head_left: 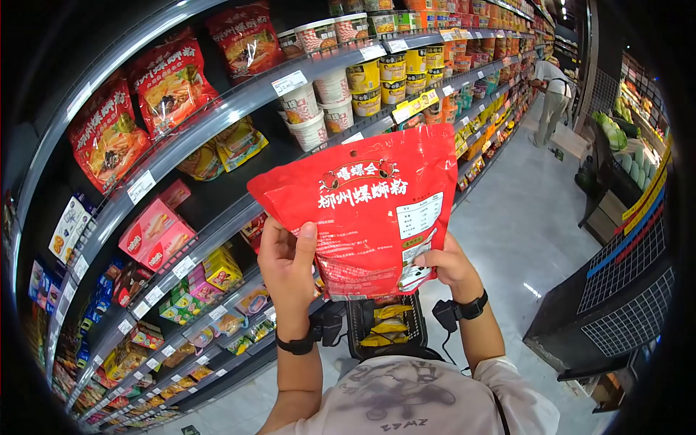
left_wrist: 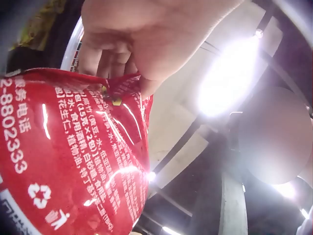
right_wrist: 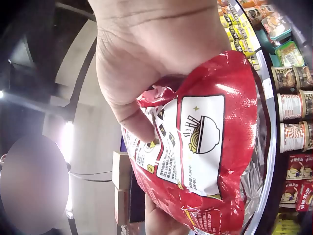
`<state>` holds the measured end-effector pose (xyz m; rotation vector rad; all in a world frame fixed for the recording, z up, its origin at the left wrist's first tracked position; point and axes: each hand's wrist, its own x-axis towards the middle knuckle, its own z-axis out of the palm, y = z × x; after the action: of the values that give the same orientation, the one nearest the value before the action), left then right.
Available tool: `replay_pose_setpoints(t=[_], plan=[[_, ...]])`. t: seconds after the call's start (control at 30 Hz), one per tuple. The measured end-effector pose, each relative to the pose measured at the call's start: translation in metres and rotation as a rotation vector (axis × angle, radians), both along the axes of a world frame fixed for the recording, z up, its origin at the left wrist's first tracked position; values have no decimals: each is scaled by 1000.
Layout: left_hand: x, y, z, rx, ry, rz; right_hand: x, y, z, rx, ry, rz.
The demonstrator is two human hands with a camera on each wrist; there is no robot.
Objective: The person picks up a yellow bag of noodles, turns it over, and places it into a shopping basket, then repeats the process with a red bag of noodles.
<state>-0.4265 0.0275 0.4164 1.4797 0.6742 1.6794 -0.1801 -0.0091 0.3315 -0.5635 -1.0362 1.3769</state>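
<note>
A red bag of noodles (head_left: 362, 210) with white lettering is held up before the chest, its printed back turned toward the head camera. My left hand (head_left: 288, 257) grips the lower left edge, thumb on the near face and fingers behind. At the lower right edge, my right hand (head_left: 453, 264) pinches it the same way. The left wrist view shows that hand (left_wrist: 146, 39) at the bag's crinkled edge, beside small white print. In the right wrist view, the thumb of the right hand (right_wrist: 142, 58) presses near a noodle-bowl drawing; the fingers behind are hidden.
Below the bag is a black basket (head_left: 351, 330) with yellow packets (head_left: 390, 326) inside. Shelves (head_left: 239, 101) of bagged and cup noodles line the left. A person (head_left: 554, 94) stands down the aisle (head_left: 500, 217). A dark produce stand (head_left: 609, 290) is at right.
</note>
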Motion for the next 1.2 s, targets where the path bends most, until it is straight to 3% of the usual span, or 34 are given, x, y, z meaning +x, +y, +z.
replay_pose_setpoints(t=[0.43, 0.63, 0.7, 0.73, 0.8, 0.93, 1.03, 1.17, 1.2], plan=[[-10, 13, -21, -114, 26, 51, -4, 12, -13, -92, 19, 38], [-13, 20, -71, -208, 120, -2, -18, 32, -2, 65, 92, -293], [-17, 25, -98, -264, 183, 0, -6, 45, -8, 143, -179, -376], [-18, 27, -109, -298, 193, 3, -5, 44, -11, -2, -256, -395], [-23, 30, -129, -389, 202, -11, -7, 56, -31, -16, -314, -367], [-52, 52, -182, -470, 367, -51, -8, 85, -59, 120, -638, -393], [-60, 64, -215, -449, 574, -15, -8, 106, -88, 102, -719, -375], [-46, 79, -268, -619, 533, -17, -8, 127, -138, -135, -686, -300], [-37, 82, -279, -667, 427, 6, -6, 131, -157, -95, -704, -293]])
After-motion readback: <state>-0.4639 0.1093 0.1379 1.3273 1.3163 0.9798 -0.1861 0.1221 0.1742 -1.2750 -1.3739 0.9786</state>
